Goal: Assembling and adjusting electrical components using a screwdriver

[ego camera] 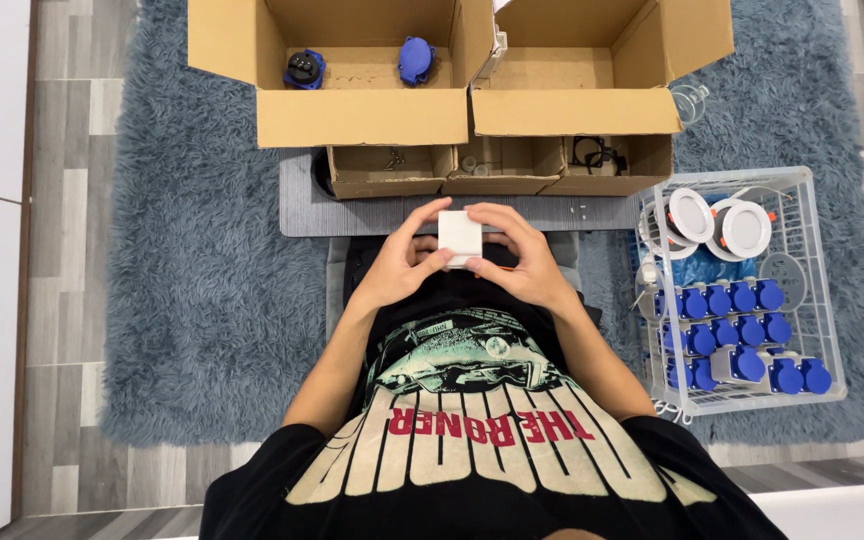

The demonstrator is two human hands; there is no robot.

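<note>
- The person sits on the floor, lap nearest the camera, both forearms reaching forward over it.
- The left hand (399,262) and right hand (517,258) meet above the lap and close on a small white box (460,238) from either side.
- The box is held between the fingertips of both hands, thumbs on its near side, fingers curled over its top edges; it touches both hands and rests on nothing else.
- It looks nearly square, so no long axis can be told; one broad white face points up at the camera, its edges turned slightly off the line of the tray.
- Just beyond the hands lies a grey tray (352,212), its near edge right past the box.
- On the tray's far edge stand three small open cartons (499,165) in a row; the right one holds a black cable, and the contents of the other two are too small to tell.
- Beyond them stand two large open cardboard boxes (362,115) side by side; the left one holds two blue sockets (415,58) at its far wall.
- At the person's right stands a white wire basket (814,270) with more blue plugs (732,335) in rows and round white lamps (717,220) at its far end.
- Everything sits on a shaggy blue-grey rug (212,300) over grey plank flooring (57,250), with a white panel along the left edge.
</note>
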